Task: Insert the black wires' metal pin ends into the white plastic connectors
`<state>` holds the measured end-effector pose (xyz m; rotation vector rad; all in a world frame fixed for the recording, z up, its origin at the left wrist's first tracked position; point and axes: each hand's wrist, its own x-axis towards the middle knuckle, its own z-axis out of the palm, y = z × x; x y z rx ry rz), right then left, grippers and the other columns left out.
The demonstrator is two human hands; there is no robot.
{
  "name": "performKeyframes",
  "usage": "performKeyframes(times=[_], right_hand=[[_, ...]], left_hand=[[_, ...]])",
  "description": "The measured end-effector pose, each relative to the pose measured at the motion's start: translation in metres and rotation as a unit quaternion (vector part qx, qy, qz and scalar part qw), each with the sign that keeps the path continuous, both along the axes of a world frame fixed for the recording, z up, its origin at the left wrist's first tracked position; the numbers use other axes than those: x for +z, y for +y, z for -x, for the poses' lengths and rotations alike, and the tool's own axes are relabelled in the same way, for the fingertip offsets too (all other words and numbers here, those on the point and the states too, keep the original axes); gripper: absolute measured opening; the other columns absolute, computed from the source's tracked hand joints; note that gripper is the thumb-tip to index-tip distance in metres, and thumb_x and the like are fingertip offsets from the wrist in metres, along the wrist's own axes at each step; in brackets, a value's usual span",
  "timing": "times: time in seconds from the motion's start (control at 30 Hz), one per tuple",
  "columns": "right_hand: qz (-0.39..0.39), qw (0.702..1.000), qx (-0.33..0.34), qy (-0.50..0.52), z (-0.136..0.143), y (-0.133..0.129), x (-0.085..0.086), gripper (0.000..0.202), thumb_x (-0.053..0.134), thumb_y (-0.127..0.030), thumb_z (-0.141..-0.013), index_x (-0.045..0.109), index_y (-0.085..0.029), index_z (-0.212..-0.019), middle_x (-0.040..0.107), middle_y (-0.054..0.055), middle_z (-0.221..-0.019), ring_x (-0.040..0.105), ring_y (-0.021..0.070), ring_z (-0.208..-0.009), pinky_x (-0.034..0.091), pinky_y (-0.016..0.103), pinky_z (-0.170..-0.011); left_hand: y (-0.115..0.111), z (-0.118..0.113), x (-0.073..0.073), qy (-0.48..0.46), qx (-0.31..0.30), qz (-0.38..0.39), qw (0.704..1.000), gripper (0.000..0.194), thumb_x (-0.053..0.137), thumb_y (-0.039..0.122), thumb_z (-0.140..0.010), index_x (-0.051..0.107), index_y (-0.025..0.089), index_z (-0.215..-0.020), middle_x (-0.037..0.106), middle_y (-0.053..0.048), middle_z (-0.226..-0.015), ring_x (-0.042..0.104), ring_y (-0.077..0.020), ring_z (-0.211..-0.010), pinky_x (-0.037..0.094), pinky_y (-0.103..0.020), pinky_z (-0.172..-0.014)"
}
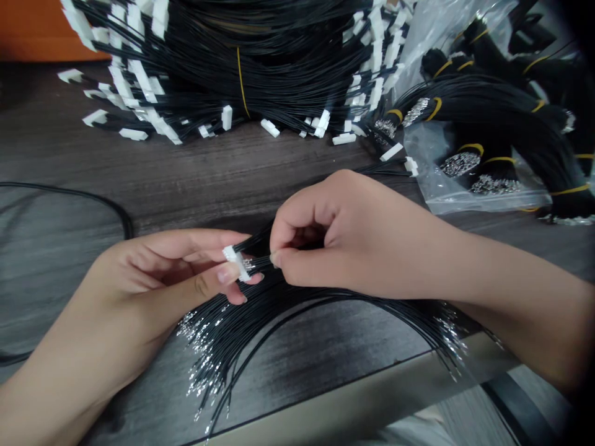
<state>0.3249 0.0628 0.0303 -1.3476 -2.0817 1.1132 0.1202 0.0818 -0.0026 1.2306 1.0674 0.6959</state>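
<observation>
Head view: my left hand [162,272] pinches a small white connector [236,262] between thumb and forefinger, its long axis tilted down to the right. My right hand [334,232], nearly clenched, pinches 1 black wire [260,261] at the connector's right side, above the loose wire bundle [279,316] on the table [223,179]. No readable writing.

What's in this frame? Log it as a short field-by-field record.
left hand: pinches a white connector between thumb and fingers
right hand: pinches a black wire at the connector
under hands: loose black wires with metal tips
far side: pile of finished wires with white plugs
right: plastic bag under banded wire bundles
surface: dark wood table
</observation>
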Motion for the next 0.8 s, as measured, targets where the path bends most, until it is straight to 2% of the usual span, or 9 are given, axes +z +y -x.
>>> performKeyframes(times=[0.47,0.8], right_hand=[[-0.001,1.000,0.000,-0.025,-0.0007,0.0000,-0.0004,0.016,0.054,-0.015,-0.079,0.063,-0.014,-0.065,0.054,-0.007,-0.056,0.044,0.0014,-0.052,0.030,0.017,-0.047],[-0.008,1.000,-0.010,-0.028,0.0005,0.0006,-0.0005,0.014,0.055,-0.015,-0.078,0.063,-0.014,-0.066,0.056,-0.007,-0.058,0.045,0.0019,-0.053,0.032,0.018,-0.049]], left_hand=[[0.0015,-0.0002,0.0009,0.009,-0.014,-0.012,1.000,0.018,0.076,0.019,-0.066,0.077,0.028,-0.081,0.073,0.003,-0.063,0.064,-0.0080,-0.047,0.053,-0.010,-0.049],[-0.0003,-0.0005,-0.0002,0.003,-0.019,-0.008,1.000,0.017,0.075,0.018,-0.066,0.076,0.028,-0.080,0.074,0.002,-0.065,0.065,-0.0101,-0.048,0.054,-0.013,-0.049]])
